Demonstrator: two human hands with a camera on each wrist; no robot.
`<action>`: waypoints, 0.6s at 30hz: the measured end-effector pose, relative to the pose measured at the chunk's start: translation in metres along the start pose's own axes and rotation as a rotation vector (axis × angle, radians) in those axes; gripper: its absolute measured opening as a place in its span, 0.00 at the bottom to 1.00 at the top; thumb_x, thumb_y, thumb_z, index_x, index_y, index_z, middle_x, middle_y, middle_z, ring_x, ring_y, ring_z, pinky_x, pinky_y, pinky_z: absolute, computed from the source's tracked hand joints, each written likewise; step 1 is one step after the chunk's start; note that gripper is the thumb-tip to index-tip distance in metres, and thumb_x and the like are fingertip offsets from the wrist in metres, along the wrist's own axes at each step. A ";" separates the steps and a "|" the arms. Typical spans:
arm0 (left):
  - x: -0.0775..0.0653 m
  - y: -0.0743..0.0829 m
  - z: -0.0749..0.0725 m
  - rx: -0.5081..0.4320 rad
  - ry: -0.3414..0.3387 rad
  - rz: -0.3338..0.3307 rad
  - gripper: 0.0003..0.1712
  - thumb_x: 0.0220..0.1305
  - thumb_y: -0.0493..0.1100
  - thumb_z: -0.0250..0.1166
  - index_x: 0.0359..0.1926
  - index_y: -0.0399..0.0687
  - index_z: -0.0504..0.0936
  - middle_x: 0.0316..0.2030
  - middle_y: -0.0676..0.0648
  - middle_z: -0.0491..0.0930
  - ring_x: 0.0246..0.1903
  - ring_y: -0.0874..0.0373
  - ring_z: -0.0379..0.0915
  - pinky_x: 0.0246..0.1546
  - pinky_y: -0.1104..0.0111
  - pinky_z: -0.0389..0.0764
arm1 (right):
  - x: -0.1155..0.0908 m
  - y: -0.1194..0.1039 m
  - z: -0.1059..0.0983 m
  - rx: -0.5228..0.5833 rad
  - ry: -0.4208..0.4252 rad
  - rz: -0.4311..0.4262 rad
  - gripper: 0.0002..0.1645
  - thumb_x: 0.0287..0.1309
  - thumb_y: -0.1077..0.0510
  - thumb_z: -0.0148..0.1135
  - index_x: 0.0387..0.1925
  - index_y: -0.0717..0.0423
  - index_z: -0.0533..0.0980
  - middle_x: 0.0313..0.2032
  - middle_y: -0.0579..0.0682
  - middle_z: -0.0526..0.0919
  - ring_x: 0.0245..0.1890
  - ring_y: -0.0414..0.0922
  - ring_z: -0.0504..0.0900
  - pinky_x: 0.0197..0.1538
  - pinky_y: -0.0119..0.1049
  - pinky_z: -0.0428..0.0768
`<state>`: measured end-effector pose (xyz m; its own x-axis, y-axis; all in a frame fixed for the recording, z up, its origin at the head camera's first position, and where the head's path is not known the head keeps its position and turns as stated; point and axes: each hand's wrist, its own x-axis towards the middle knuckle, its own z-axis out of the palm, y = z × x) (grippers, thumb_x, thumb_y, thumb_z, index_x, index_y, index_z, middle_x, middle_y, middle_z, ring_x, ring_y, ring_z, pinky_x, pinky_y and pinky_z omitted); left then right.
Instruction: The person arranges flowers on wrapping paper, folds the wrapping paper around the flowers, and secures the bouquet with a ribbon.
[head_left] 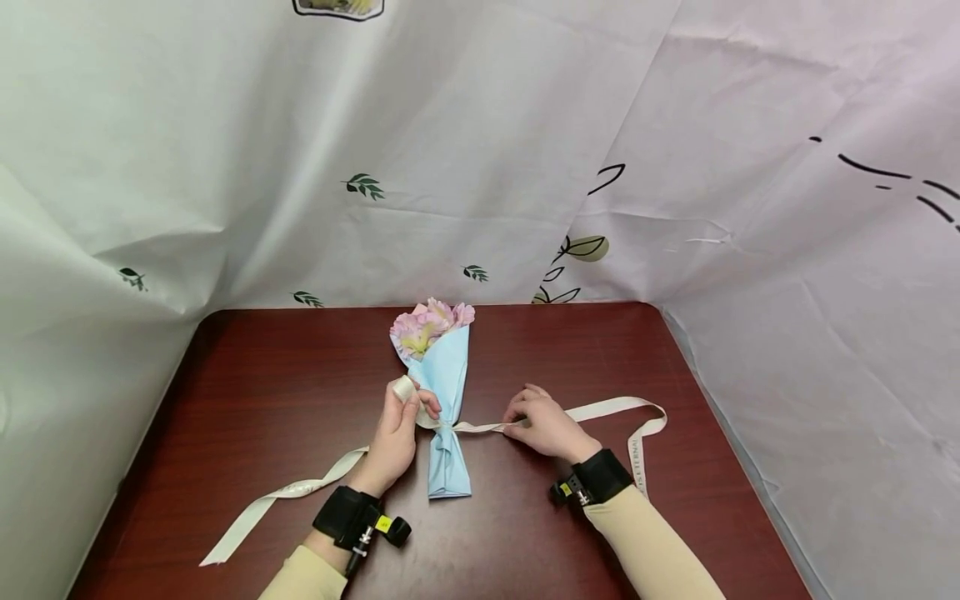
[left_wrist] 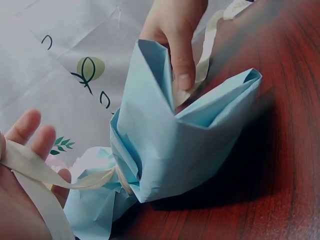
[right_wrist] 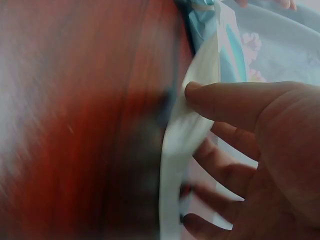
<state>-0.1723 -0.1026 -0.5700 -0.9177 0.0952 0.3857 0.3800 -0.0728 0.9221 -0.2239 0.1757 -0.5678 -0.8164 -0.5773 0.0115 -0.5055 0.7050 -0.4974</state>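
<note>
A small bouquet lies on the table, its pink flowers (head_left: 433, 323) facing the back and wrapped in light blue paper (head_left: 450, 358). A cream ribbon (head_left: 611, 407) is cinched round the paper's narrow waist. Left of the waist, my left hand (head_left: 397, 433) holds one side of the ribbon, which loops over the upper fingers; its other fingers (left_wrist: 42, 140) are spread. To the right, my right hand (head_left: 543, 423) pinches the opposite side between thumb (right_wrist: 215, 100) and index finger, drawing it fairly straight from the waist. The paper's folded bottom (left_wrist: 175, 155) flares open toward me.
The dark red wooden table (head_left: 285, 383) meets a white printed cloth (head_left: 480, 150) at the back and sides. One ribbon tail (head_left: 255, 517) trails at front left; the other curls at right toward the right forearm. Each wrist wears a black strap with a small camera.
</note>
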 end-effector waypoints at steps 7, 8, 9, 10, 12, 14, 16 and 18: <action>-0.001 -0.003 -0.001 -0.004 -0.025 -0.033 0.12 0.79 0.37 0.38 0.48 0.30 0.62 0.36 0.31 0.76 0.38 0.49 0.74 0.43 0.65 0.78 | 0.006 0.009 -0.024 0.048 -0.081 -0.050 0.04 0.62 0.51 0.65 0.30 0.40 0.78 0.43 0.49 0.86 0.65 0.58 0.72 0.71 0.52 0.64; -0.001 -0.003 -0.001 -0.002 -0.025 -0.040 0.11 0.79 0.37 0.39 0.47 0.30 0.63 0.36 0.32 0.77 0.38 0.50 0.74 0.43 0.66 0.78 | 0.007 0.008 -0.028 0.065 -0.096 -0.042 0.04 0.63 0.50 0.64 0.31 0.39 0.78 0.39 0.47 0.87 0.59 0.56 0.78 0.65 0.50 0.71; -0.002 -0.004 -0.002 0.002 -0.024 -0.047 0.11 0.78 0.37 0.41 0.47 0.32 0.65 0.37 0.32 0.77 0.39 0.52 0.75 0.44 0.67 0.78 | 0.008 0.008 -0.033 0.080 -0.113 -0.031 0.05 0.64 0.48 0.62 0.32 0.38 0.77 0.34 0.44 0.87 0.52 0.52 0.82 0.58 0.46 0.77; -0.002 -0.004 -0.002 0.004 -0.022 -0.057 0.10 0.78 0.37 0.43 0.47 0.33 0.67 0.37 0.33 0.77 0.39 0.54 0.75 0.45 0.69 0.78 | 0.008 0.007 -0.038 0.090 -0.129 -0.016 0.05 0.65 0.46 0.61 0.33 0.37 0.77 0.29 0.42 0.86 0.44 0.48 0.85 0.49 0.42 0.80; -0.002 -0.005 -0.002 -0.008 -0.019 -0.071 0.10 0.77 0.38 0.45 0.47 0.34 0.69 0.36 0.33 0.78 0.40 0.55 0.76 0.46 0.71 0.77 | 0.010 0.005 -0.048 0.101 -0.153 0.000 0.05 0.65 0.44 0.61 0.34 0.36 0.76 0.22 0.39 0.81 0.27 0.41 0.81 0.33 0.35 0.78; -0.002 -0.005 -0.002 -0.023 -0.014 -0.080 0.11 0.77 0.38 0.47 0.47 0.32 0.71 0.35 0.34 0.77 0.39 0.53 0.76 0.46 0.72 0.76 | 0.012 0.004 -0.058 0.107 -0.170 -0.002 0.05 0.64 0.43 0.62 0.35 0.36 0.77 0.21 0.38 0.80 0.20 0.37 0.74 0.26 0.31 0.73; -0.002 -0.005 -0.001 -0.042 -0.012 -0.084 0.12 0.77 0.37 0.47 0.47 0.29 0.70 0.33 0.35 0.74 0.37 0.50 0.74 0.44 0.73 0.75 | 0.013 0.004 -0.067 0.088 -0.180 -0.008 0.05 0.62 0.42 0.63 0.36 0.35 0.78 0.21 0.37 0.78 0.20 0.34 0.72 0.27 0.29 0.71; -0.003 -0.004 -0.001 -0.059 -0.010 -0.091 0.13 0.77 0.37 0.47 0.47 0.27 0.69 0.31 0.36 0.72 0.35 0.46 0.70 0.42 0.71 0.74 | 0.014 0.005 -0.076 0.069 -0.188 -0.006 0.06 0.61 0.43 0.65 0.37 0.35 0.80 0.23 0.35 0.78 0.21 0.35 0.71 0.28 0.30 0.72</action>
<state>-0.1713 -0.1032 -0.5751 -0.9469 0.1137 0.3006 0.2871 -0.1214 0.9502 -0.2587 0.2025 -0.5040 -0.7435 -0.6530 -0.1441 -0.4851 0.6750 -0.5558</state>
